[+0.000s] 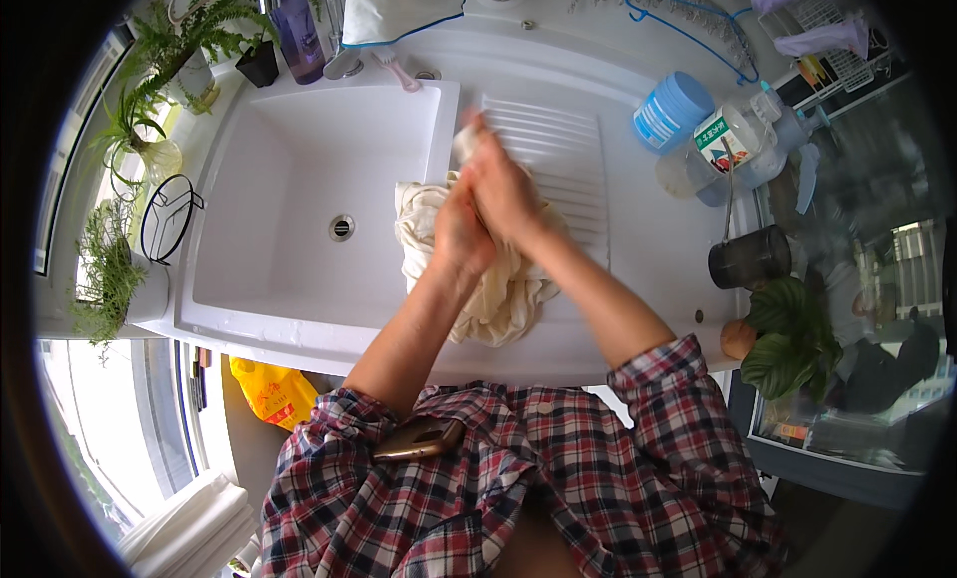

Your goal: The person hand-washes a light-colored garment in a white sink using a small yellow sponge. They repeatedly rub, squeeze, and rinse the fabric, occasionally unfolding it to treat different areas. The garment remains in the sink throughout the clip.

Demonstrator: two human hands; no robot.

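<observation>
A cream cloth garment (493,301) lies bunched on the white laundry sink (658,256), across the divider between basin and ribbed washboard (549,122). My left hand (462,230) grips a fold of it. My right hand (505,182) is blurred by motion and pressed against the left one, also around the cloth. A pale bit (467,141) shows at the right fingertips; blur hides whether it is cloth. Most of the left fingers are hidden behind the right hand.
The basin drain (342,227) is at left. A pink-handled brush (400,73) and purple bottle (299,40) stand by the faucet. At right are a blue tub (673,111), clear plastic bottles (740,144), a black cup-shaped container (750,256) and a leafy plant (789,331). Potted plants (108,271) line the left.
</observation>
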